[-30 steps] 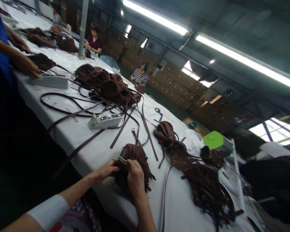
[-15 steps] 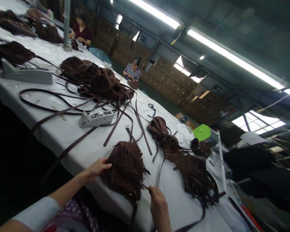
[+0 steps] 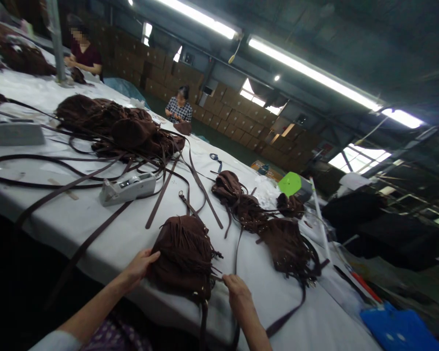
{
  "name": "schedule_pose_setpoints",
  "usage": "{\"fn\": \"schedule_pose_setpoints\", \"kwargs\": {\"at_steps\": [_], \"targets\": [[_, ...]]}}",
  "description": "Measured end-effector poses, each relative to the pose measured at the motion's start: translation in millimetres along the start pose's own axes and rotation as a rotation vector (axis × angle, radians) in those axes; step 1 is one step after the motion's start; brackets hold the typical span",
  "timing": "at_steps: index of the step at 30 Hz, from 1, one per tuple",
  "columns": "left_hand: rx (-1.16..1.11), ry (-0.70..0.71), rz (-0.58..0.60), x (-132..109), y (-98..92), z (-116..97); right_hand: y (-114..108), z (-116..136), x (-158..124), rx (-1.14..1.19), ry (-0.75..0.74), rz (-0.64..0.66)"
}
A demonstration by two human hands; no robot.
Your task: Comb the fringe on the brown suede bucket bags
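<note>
A dark brown fringed bag [image 3: 181, 258] lies at the near edge of the white table, with a strap trailing off its lower end. My left hand [image 3: 143, 265] grips the bag's left side, thumb on top and the other fingers partly hidden beneath. Right of the bag, my right hand [image 3: 237, 287] pinches the end of a thin brown strip that sticks out from the bag's side. A buckled strap [image 3: 190, 204] extends from the bag's far end.
A pile of brown bags [image 3: 120, 126] with long loose straps lies at the left, near a grey tape dispenser [image 3: 128, 187]. More brown bags [image 3: 285, 243] lie to the right. A blue item [image 3: 402, 329] is at lower right. Two people sit across the table.
The view has turned, so most things sit further left in it. Both hands keep their holds on the bag and the strip.
</note>
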State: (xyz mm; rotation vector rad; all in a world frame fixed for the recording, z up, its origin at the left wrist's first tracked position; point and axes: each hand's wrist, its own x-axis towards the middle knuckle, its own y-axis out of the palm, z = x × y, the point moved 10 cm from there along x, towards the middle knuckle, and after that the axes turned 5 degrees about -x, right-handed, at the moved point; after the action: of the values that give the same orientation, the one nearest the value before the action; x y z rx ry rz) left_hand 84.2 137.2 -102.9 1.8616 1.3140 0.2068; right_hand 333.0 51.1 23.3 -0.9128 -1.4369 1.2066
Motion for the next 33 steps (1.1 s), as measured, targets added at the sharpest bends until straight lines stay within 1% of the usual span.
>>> {"fn": "schedule_pose_setpoints", "kwargs": {"at_steps": [2,3,5,7,10,12,13,14,16,18,21,23,24,25,27,29,30,31,33], "targets": [[0.024,-0.017,0.005,2.4,3.1,2.7,-15.1,-20.2,-18.1,0.005,0.08,-0.024],[0.04,-0.023,0.009,3.5,4.6,3.5,-19.5,-23.1,-20.3,0.015,0.108,-0.037],[0.074,-0.023,0.004,5.3,5.5,4.3,-19.6,-15.7,-10.0,0.046,0.132,-0.054],[0.093,-0.024,0.006,6.7,5.1,5.4,-10.1,3.9,14.2,0.079,0.121,-0.053],[0.093,-0.044,0.02,8.3,2.1,9.5,8.1,43.0,54.1,0.118,0.068,-0.027],[0.066,-0.029,0.009,9.4,-2.7,8.7,15.9,68.0,69.6,0.138,0.02,0.001],[0.045,-0.014,0.001,9.7,-5.0,7.2,18.3,78.7,72.1,0.148,-0.004,0.02],[0.027,0.005,-0.008,9.8,-7.0,5.3,20.0,87.5,71.1,0.155,-0.027,0.042],[0.013,0.04,-0.03,9.6,-9.8,1.6,22.3,99.9,59.1,0.166,-0.067,0.095],[0.026,0.057,-0.055,9.7,-10.8,0.2,24.4,107.6,37.2,0.175,-0.109,0.156],[0.04,0.058,-0.085,12.0,-10.2,1.5,32.6,122.4,-3.4,0.149,-0.227,0.306],[0.042,0.046,-0.092,13.9,-8.9,3.2,34.9,130.1,-23.0,0.143,-0.276,0.39],[0.041,0.038,-0.091,14.3,-8.1,3.6,31.9,131.7,-26.4,0.161,-0.272,0.4],[0.039,0.031,-0.085,14.1,-6.9,3.5,25.7,130.9,-24.3,0.192,-0.242,0.379],[0.034,0.018,-0.062,11.6,-3.7,1.4,7.7,123.3,-6.8,0.249,-0.135,0.277],[-0.001,-0.025,-0.002,6.5,2.7,0.7,-8.7,112.5,20.3,0.252,-0.006,0.161],[-0.029,-0.061,0.034,3.3,6.2,1.6,-13.3,109.1,34.7,0.225,0.045,0.12],[-0.059,-0.097,0.067,0.0,9.3,2.6,-14.8,108.7,48.9,0.191,0.077,0.097],[-0.114,-0.141,0.1,-5.2,11.5,3.0,-9.4,115.7,73.4,0.13,0.091,0.091]]}}
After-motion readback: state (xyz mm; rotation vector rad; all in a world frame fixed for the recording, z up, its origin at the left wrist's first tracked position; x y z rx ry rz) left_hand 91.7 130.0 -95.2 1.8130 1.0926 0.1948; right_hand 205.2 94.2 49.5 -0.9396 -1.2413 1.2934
